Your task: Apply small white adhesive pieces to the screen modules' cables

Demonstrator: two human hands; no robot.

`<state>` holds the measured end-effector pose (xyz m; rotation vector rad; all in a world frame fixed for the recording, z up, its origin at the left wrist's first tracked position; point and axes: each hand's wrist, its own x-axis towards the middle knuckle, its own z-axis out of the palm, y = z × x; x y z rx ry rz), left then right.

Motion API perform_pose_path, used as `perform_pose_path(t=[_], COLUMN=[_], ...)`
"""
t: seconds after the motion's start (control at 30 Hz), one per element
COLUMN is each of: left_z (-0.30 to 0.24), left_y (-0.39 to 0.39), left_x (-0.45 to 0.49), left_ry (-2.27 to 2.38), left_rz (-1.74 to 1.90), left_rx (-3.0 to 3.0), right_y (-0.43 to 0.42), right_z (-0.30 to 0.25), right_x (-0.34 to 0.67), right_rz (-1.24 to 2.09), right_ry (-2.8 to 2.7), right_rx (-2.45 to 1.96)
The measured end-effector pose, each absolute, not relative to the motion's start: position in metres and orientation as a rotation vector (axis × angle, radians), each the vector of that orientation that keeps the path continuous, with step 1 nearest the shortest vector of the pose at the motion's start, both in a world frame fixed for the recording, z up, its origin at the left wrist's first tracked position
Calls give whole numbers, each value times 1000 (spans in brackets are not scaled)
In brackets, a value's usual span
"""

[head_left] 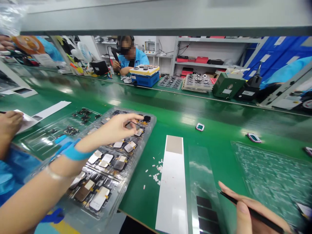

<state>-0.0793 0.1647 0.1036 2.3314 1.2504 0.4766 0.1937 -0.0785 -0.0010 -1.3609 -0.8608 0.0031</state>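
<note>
My left hand point(120, 126) reaches over a clear plastic tray point(143, 152), with thumb and fingers curled together near its far right corner. A small dark-edged piece shows between the fingertips, too small to name. Rows of small watch-sized screen parts point(99, 197) with pale or brown backs and orange tabs lie in the tray. At the lower right, my right hand point(253, 208) grips black tweezers point(255, 214), tips pointing left. Those tips are close to a clear film strip point(201, 162) carrying black rectangles point(207, 213).
A white strip point(172, 191) lies mid-table beside white scraps point(157, 177). Small frames point(200, 126) and an empty-looking clear tray point(270, 178) are on the right. A co-worker's hand point(9, 125) works at left; another person point(136, 57) sits opposite. A grey shelf point(156, 18) crosses overhead.
</note>
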Motion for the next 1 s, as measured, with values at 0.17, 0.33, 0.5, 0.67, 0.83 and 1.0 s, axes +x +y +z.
perform_pose_path(t=[0.17,0.33,0.5,0.67,0.83,1.0], left_z=[92,64,31,12,6,2], left_y=[43,-14,-10,-2,3,-1], left_x=[-71,-43,-11,-1,3,3], left_ry=[1114,919,885,827,811,848], left_rz=[677,755,803,710,697,733], left_rx=[2341,1990,1614,1504,1508,1475], right_y=[-76,-66,-54,-49,-49,-50], right_z=[23,40,31,18,12,12], right_x=[187,160,150,158,158,157], right_rz=[124,152,39,-8,-36,-66], right_ry=[-1270,-1760,-1828,-1762,-1756,-1714], right_rx=[-1283,-1217,-1248,-1348,-1384,-1384])
